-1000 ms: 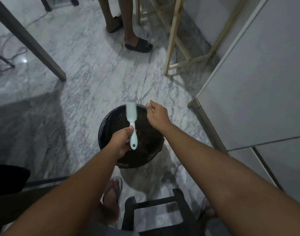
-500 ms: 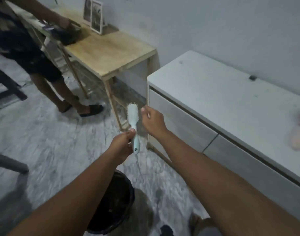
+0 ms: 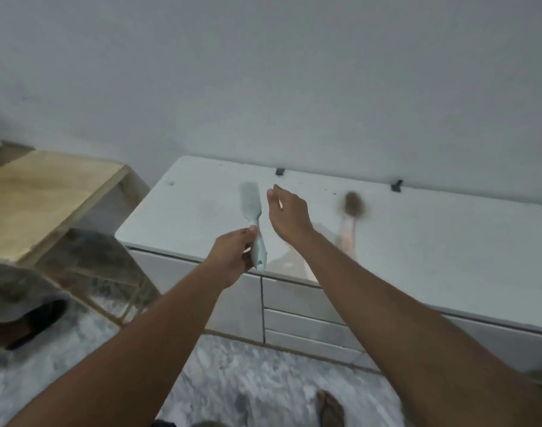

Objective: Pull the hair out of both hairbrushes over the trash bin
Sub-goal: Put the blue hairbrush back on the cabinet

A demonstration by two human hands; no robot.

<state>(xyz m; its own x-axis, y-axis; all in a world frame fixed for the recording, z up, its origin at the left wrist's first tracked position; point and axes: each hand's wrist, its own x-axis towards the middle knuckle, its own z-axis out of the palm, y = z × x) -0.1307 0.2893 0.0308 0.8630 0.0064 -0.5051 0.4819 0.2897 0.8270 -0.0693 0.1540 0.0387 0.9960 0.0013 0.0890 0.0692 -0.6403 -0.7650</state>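
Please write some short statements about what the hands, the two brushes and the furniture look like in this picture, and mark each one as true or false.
1. The left hand holds the pale blue brush by its handle. True.
2. The right hand grips the second brush. False: the right hand holds nothing and its fingers are loosely open.
3. A second brush, with a pink handle and a dark head, lies on the white cabinet. True.
4. The trash bin stands under the hands. False: no bin is in view; the hands are over the cabinet top.
5. A wooden table stands to the left of the cabinet. True.
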